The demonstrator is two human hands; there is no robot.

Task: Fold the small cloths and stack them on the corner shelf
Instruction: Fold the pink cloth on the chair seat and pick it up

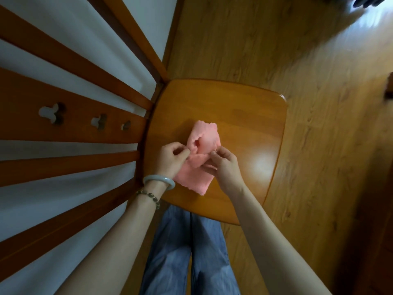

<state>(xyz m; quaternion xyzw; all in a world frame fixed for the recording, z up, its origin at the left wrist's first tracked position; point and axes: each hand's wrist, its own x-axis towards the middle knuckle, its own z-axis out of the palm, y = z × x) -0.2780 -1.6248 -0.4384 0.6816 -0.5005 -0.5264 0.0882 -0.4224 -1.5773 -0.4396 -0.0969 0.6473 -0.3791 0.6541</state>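
Pink cloth (pixel 200 162): soft, light, limp; left hand (pixel 172 159) and right hand (pixel 225 167) each pinch an edge, tabletop (pixel 244 128) beneath; best held by corners

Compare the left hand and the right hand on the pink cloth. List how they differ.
The left hand wears a pale bangle and a bead bracelet at its wrist; the right hand has a bare wrist. The left hand pinches the pink cloth at its left side, the right hand at its right side. Both have curled fingers pinching the same cloth, which lies on the wooden shelf.
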